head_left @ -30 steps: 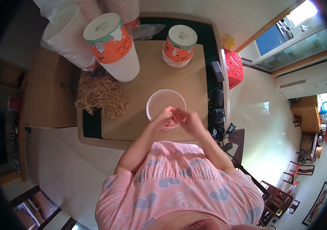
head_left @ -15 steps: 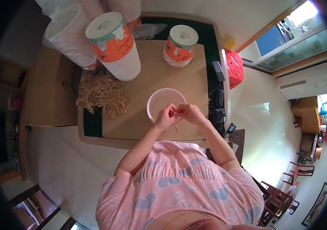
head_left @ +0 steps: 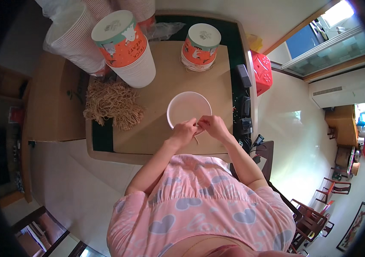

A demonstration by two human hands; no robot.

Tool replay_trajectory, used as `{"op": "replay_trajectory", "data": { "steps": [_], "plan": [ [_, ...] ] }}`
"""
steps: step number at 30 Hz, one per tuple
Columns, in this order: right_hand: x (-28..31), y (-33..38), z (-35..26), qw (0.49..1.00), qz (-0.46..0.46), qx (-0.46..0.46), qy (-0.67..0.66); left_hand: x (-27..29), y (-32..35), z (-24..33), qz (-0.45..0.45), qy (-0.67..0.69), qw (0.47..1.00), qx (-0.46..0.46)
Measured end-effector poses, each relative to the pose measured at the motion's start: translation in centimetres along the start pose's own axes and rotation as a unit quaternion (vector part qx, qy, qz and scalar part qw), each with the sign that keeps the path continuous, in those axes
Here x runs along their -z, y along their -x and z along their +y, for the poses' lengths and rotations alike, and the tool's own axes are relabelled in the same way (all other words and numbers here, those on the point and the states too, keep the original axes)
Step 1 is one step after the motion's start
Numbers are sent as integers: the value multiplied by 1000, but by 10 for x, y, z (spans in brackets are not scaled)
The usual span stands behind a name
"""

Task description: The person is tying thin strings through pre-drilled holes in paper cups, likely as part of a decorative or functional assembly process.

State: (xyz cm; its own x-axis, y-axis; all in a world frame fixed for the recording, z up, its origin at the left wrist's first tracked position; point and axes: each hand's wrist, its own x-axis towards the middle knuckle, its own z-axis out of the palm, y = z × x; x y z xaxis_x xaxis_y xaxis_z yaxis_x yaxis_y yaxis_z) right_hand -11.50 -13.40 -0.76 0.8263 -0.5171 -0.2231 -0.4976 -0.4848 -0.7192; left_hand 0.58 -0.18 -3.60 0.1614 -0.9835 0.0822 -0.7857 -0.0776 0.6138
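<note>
Both left hand (head_left: 184, 132) and right hand (head_left: 214, 127) at bucket's (head_left: 188, 108) near rim.
It slid slightly away, baring its mouth; string (head_left: 197, 139) hangs nearside; grips curled, hold unclear.

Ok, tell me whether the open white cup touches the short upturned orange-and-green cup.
Apart. In the head view, bare brown board shows plainly between the open white cup and the upturned orange-and-green cup.

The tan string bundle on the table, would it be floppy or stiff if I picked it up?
The tan string bundle would probably be floppy, since its thin strands lie in loose, wavy heaps. It might feel light for its size, as strands rather than a solid lump show. Some strands could dangle, because loose bits stick out at its edges.
</note>
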Motion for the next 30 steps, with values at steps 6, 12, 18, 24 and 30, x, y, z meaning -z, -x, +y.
{"op": "replay_trajectory", "data": {
  "steps": [6,12,18,24,30],
  "plan": [
    [-2,3,7,1000,13,-5,-4,0,-9,11,-12,-46,999,-15],
    [3,3,8,995,-11,1,-101,2,-7,18,43,163,984,54],
    [-7,19,-3,999,39,11,-32,-7,-12,-1,-28,549,785,286],
    [-20,39,-14,978,184,89,47,1,-14,-2,-65,657,649,378],
    [-30,41,1,970,215,12,-110,4,-21,6,-102,665,641,368]
  ]
}}
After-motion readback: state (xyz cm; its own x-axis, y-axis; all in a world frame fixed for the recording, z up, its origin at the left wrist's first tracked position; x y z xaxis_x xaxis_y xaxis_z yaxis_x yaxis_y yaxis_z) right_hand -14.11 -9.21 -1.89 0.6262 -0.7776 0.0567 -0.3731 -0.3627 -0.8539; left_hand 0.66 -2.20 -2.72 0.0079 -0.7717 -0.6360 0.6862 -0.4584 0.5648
